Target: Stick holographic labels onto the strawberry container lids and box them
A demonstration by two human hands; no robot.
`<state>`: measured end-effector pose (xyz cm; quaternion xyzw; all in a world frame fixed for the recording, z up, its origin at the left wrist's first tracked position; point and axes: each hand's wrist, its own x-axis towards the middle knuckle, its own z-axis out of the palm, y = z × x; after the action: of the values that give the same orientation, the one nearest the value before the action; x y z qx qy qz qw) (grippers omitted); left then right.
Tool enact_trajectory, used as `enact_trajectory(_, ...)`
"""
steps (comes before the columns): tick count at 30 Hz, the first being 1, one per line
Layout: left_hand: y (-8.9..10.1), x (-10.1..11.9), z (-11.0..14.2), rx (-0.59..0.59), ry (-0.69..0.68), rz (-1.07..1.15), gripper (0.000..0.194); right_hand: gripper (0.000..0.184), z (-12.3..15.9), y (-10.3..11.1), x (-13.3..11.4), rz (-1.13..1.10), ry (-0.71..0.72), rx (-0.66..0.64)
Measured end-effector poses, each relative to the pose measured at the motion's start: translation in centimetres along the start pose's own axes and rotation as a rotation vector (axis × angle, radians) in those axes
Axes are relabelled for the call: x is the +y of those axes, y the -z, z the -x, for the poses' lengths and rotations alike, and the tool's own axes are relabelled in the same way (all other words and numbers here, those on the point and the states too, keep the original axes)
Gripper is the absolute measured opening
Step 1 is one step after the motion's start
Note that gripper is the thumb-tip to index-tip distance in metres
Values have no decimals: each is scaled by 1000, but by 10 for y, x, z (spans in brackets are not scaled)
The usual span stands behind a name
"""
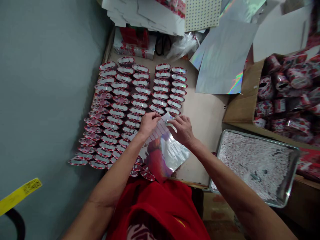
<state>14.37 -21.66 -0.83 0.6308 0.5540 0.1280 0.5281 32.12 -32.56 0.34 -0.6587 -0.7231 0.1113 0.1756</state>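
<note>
A shiny silver sticker sheet (176, 151), marked off in pale strips near its top, lies tilted between my two hands and reflects red. My left hand (150, 125) is closed on its upper left edge. At the upper right edge, the thumb and bent fingers of my right hand (182, 129) pinch the sheet; whether one strip is lifted there I cannot tell. Beyond and to the left stand rows of small red-patterned oval containers (136, 96) with pale tops. Some in the leftmost row show pink tops (93, 121). My left forearm and the sheet hide some of the nearer ones.
More silver sheets (222, 56) lie at the back right. An open cardboard box (237, 106) of red-patterned containers (297, 95) stands right, behind a metal tray (290, 186) of small pale pieces. White cards (150, 13) are stacked at the back. The table ends at a grey wall (50, 83) on the left.
</note>
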Motion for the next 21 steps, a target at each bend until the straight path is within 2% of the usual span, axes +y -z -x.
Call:
enact_trajectory(4, -3, 4, 1, 39, -12, -35, 13, 25, -16, 7, -2, 28, 3, -42)
enact_trajectory(7, -9, 7, -3, 105, -47, -70, 12, 19, -22, 25, -9, -39, -72, -58)
enact_trajectory(10, -16, 4, -6, 167, -129, -125, 13, 10, -25, 54, -24, -277, -296, -21)
enact_trajectory(13, -16, 0, -3, 252, -171, -114, 10, 17, -31, 81, -42, -709, -576, -19)
enact_trajectory(15, -12, 1, 3, 279, -119, 51, 10, 28, -39, 89, -51, -981, -712, -36)
enact_trajectory(16, -8, 3, 7, 256, -64, 192, 15, 31, -44, 89, -53, -1080, -761, -44)
enact_trajectory(18, 1, 7, 16, 140, 67, 546, 34, 36, -53, 84, -55, -1194, -841, -69)
enact_trajectory(21, 15, 11, 27, -52, 239, 1017, 64, 39, -64, 66, -54, -1242, -951, -139)
